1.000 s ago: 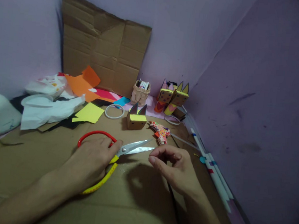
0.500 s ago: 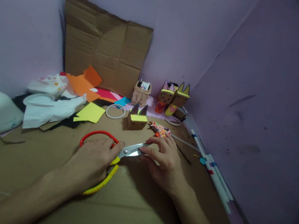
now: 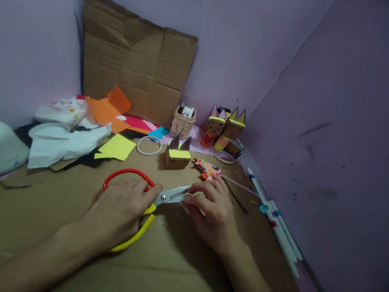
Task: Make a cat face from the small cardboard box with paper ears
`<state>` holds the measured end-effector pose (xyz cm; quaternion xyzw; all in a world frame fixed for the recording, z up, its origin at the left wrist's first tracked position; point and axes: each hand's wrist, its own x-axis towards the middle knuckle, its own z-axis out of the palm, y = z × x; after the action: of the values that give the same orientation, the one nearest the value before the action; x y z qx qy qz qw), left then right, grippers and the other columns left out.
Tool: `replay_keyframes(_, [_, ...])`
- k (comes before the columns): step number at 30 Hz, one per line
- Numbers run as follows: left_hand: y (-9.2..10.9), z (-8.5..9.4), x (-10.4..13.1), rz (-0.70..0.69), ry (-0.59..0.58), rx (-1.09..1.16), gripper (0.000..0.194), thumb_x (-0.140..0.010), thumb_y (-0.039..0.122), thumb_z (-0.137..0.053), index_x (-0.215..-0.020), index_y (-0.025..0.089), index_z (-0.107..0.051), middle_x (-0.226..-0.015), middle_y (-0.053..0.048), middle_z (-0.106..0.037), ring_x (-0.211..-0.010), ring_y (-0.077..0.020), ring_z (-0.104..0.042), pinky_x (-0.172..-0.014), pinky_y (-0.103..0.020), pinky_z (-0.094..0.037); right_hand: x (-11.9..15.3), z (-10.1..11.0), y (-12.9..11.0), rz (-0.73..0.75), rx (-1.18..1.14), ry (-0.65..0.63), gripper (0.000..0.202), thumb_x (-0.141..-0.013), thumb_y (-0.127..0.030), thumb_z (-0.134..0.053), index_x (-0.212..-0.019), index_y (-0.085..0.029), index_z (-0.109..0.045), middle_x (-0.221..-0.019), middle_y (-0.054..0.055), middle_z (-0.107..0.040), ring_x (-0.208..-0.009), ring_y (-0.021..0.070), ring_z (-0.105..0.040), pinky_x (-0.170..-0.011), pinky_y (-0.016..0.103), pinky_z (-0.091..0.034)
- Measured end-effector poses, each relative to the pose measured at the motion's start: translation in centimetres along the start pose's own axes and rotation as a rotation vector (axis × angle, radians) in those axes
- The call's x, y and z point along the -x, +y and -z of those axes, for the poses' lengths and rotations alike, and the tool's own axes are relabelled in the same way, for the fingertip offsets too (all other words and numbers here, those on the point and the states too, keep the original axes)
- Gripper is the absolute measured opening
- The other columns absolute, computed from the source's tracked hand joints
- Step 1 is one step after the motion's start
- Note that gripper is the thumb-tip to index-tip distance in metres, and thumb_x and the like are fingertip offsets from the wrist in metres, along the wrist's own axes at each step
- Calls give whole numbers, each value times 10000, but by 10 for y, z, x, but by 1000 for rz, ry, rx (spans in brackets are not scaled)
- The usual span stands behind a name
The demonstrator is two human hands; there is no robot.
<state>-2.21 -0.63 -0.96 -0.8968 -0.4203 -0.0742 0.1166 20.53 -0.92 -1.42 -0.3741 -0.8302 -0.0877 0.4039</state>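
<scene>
Worst case: right hand (image 3: 211, 204) gets cut; fingertips sit at the part-open blades (image 3: 173, 194). Lesser: scissors (image 3: 163, 198) twist, if left hand (image 3: 119, 205) loosens. They're mid-table (image 3: 156, 274). Left grip: palm down, curled round handles. Right: fingers bent, nearly pinched; can't tell what's held.

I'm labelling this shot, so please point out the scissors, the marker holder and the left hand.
Scissors (image 3: 163, 198): head view, pivot screw.
Marker holder (image 3: 182, 126): head view, front.
Left hand (image 3: 117, 212): head view, back.
</scene>
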Motion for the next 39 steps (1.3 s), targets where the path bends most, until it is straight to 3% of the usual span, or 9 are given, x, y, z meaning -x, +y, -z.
replay_keyframes(9, [-2,-3,0,-25,119,-158,473,-786,89,-458,-1242,122,-579,-882,-152,-648,-814,-325,-605,-698,-445,-482,0,3,-4,-76,-52,49,134,-796,-118,-684,-853,-221,-620,-841,43,-668,-784,215,-589,-769,408,-464])
replay_keyframes(13, [-1,-3,-2,-38,179,-225,451,-813,61,-427,-1228,95,-598,-866,-169,-655,-789,-320,-607,-702,-443,-472,1,4,-7,-135,-159,175,150,-777,-177,-704,-891,-226,-620,-864,45,-651,-836,230,-610,-801,419,-469])
replay_keyframes(17, [0,-3,-4,-29,253,-247,440,-841,52,-406,-1237,75,-595,-877,-188,-656,-801,-331,-608,-675,-434,-465,3,3,-6,-549,-359,266,75,-788,-269,-694,-795,-211,-647,-766,24,-649,-724,194,-592,-658,322,-458])
replay_keyframes(20, [0,-1,-5,-29,266,-261,452,-836,35,-402,-1247,65,-586,-881,-194,-651,-812,-335,-608,-679,-435,-471,3,2,-2,-908,-663,259,269,-783,-452,-691,-744,-186,-671,-685,14,-632,-637,161,-565,-597,283,-439])
replay_keyframes(24, [2,0,-4,-36,292,-276,462,-808,17,-430,-1242,52,-586,-889,-214,-649,-870,-376,-606,-727,-473,-483,2,1,1,-1065,-938,165,438,-689,-594,-719,-765,-163,-723,-733,51,-684,-699,188,-618,-637,297,-475])
replay_keyframes(28, [4,0,-4,-26,288,-296,449,-802,12,-445,-1220,62,-601,-889,-220,-657,-876,-384,-614,-750,-490,-496,2,3,-4,-875,-692,183,230,-758,-415,-718,-737,-187,-694,-678,20,-650,-633,170,-589,-588,289,-454])
replay_keyframes(31, [4,1,-4,-28,276,-308,440,-803,17,-449,-1205,71,-618,-883,-221,-666,-862,-378,-624,-740,-489,-510,2,6,-7,-491,-377,286,36,-792,-234,-685,-823,-218,-690,-803,35,-641,-749,195,-606,-671,332,-480])
replay_keyframes(34, [3,2,-6,-32,278,-292,440,-790,18,-456,-1190,62,-633,-862,-222,-670,-831,-375,-630,-717,-486,-516,1,8,-7,-139,-154,187,188,-779,-159,-694,-946,-245,-699,-885,48,-618,-825,216,-599,-809,427,-486])
replay_keyframes(39, [3,2,-7,-58,309,-254,440,-773,29,-443,-1161,41,-652,-818,-225,-662,-811,-389,-627,-670,-491,-517,0,5,-4,-4,9,118,213,-803,-113,-676,-963,-253,-700,-843,35,-612,-764,197,-579,-894,502,-456])
